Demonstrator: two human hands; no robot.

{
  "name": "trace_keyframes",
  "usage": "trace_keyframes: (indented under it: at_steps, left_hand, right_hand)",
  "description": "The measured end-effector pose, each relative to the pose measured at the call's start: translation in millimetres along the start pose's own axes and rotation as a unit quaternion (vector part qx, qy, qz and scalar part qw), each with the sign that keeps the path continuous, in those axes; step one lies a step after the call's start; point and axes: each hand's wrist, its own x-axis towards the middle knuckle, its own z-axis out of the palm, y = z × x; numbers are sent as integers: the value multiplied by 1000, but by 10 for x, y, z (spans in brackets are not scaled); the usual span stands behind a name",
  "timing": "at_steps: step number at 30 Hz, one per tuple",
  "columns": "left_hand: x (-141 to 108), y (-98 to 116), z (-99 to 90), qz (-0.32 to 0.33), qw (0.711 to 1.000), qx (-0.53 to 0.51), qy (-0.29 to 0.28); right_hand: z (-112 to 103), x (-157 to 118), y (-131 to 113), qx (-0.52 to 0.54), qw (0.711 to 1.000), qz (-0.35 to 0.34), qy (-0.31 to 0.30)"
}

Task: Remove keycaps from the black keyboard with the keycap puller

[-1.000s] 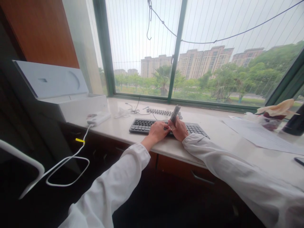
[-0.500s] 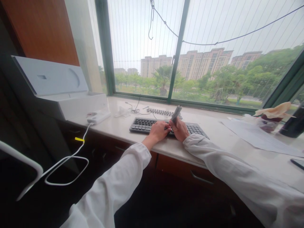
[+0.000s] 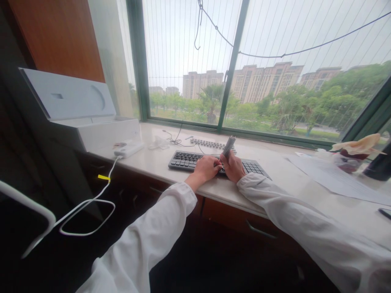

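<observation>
A dark grey keyboard (image 3: 182, 161) lies on the pale counter, with several keys seemingly lacking their caps. My left hand (image 3: 206, 168) rests over its middle, thumb and fingers pinched together; what they hold, if anything, is hidden. Close beside it, my right hand (image 3: 233, 167) is wrapped round a grey stick-like tool (image 3: 229, 145) whose thick end points up and away from me. The tool's lower end is concealed by my fingers. Behind the keyboard stretches a row of loose keycaps (image 3: 210, 143).
A thin dark cable (image 3: 176, 141) and clear plastic scraps (image 3: 159, 143) lie at the back left. Further left are a white power strip (image 3: 130, 149) and an open white box (image 3: 106, 132). Papers (image 3: 332, 175), a phone (image 3: 385, 213) and a dark cylinder (image 3: 377, 167) occupy the right side.
The view has shifted slightly, moving everything a little to the right in the picture. Both hands stay at the keyboard's middle, and the grey tool remains in my right hand.
</observation>
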Motion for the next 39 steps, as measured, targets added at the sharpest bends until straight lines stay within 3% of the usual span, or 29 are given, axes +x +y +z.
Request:
trace_keyframes:
  at_steps: [18,26,31,34,39]
  left_hand:
    - [-56,78,-28,18,998,58,12]
    - [2,86,-88,28,997,69,-36]
    - [101,48,-113,73,990,101,-58]
    - [96,35,-112,92,988,115,-41]
    - [62,14,-76,73,990,121,-24]
  right_hand:
    - [22,3,-43,-53,998,-3,28]
    - [-59,26,2,-31,999,1,25]
    - [-91,21,29,-19,999,-39,22]
    - [-103,25,23,-50,997,-57,-2]
    - [-85,44,-1,-118,992,-25,-49]
